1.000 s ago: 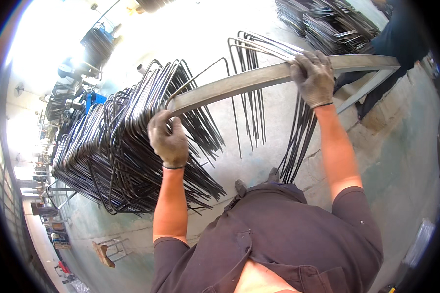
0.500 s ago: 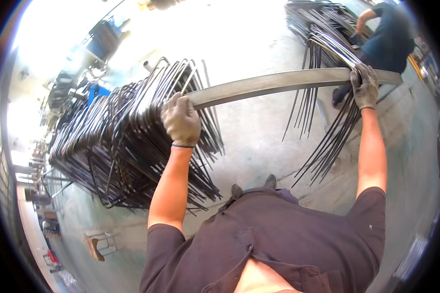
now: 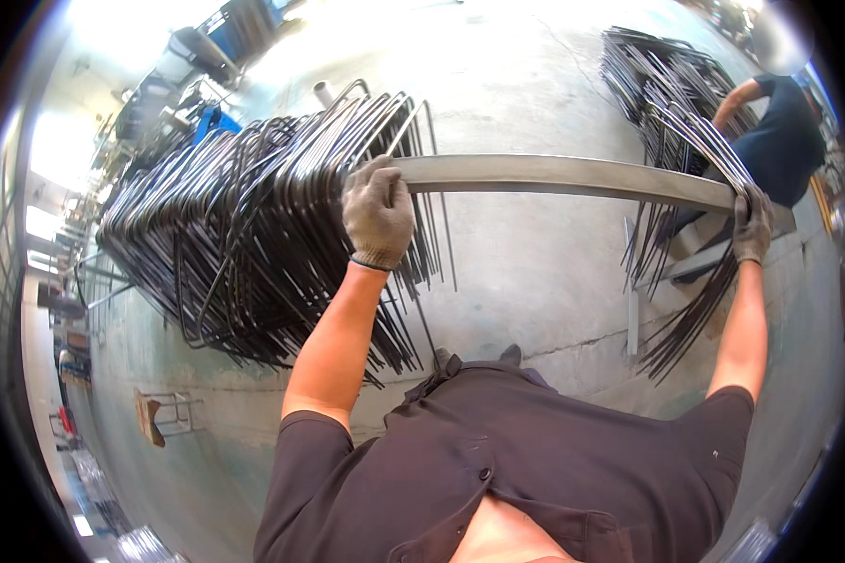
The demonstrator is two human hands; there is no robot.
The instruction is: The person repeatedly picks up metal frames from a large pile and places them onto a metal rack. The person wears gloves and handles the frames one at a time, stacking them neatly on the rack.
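My left hand [image 3: 378, 211], in a grey work glove, is closed at the near bend of a dark metal rod at the right end of a long row of bent rods [image 3: 253, 188]. A flat grey metal beam [image 3: 545, 175] runs from beside this hand to the right, with its left part hidden by the hand and rods. Near the beam's right end, my gloved right hand [image 3: 753, 223] is closed around a small bundle of bent metal rods [image 3: 699, 324], whose legs hang below the beam. The fingertips of both hands are partly hidden.
A co-worker [image 3: 779, 141] bends over beside another heap of bent rods [image 3: 629, 70] at the far right. A small stool [image 3: 150, 419] stands at the left. Blue equipment [image 3: 218, 124] is behind the row. A thin metal strip [image 3: 632, 319] shows below the beam.
The view has turned, so the beam now slopes down to the right. My hands appear farther right, and the right one lower. Both stay closed. The co-worker is bent lower beside the heap.
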